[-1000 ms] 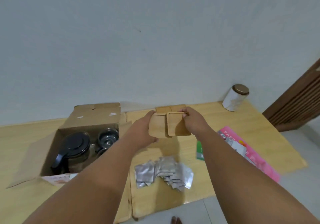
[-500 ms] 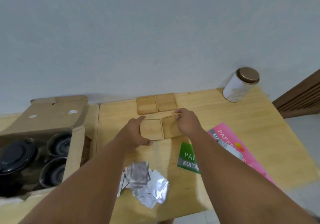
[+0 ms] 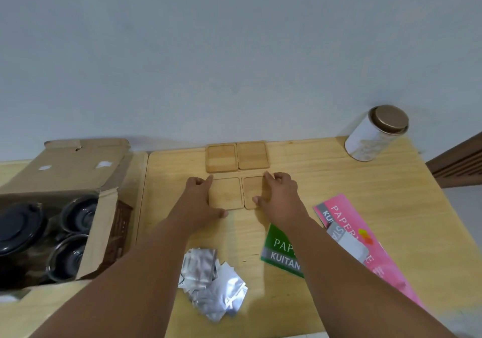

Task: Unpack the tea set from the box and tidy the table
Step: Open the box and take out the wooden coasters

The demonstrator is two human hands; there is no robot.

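Note:
Four square wooden coasters lie in a two-by-two block on the light wooden table (image 3: 339, 178). The far pair, left (image 3: 221, 157) and right (image 3: 253, 155), lies untouched near the wall. My left hand (image 3: 199, 199) pinches the near-left coaster (image 3: 226, 193) by its left side, thumb at the near edge and forefinger at the far edge. My right hand (image 3: 280, 196) covers most of the near-right coaster (image 3: 251, 189), which lies flat. The open cardboard box (image 3: 78, 165) at the left holds a teapot with a black lid (image 3: 15, 230) and two glass cups (image 3: 80, 212).
A heap of silver foil sachets (image 3: 211, 283) lies between my forearms near the front edge. A green booklet (image 3: 281, 254) and a pink booklet (image 3: 360, 238) lie under and right of my right arm. A white tin with a bronze lid (image 3: 375, 134) stands far right.
The two coasters, held up in the air a second ago, came down onto the table in front of the far pair. My hands still rest on them. The view swung right.

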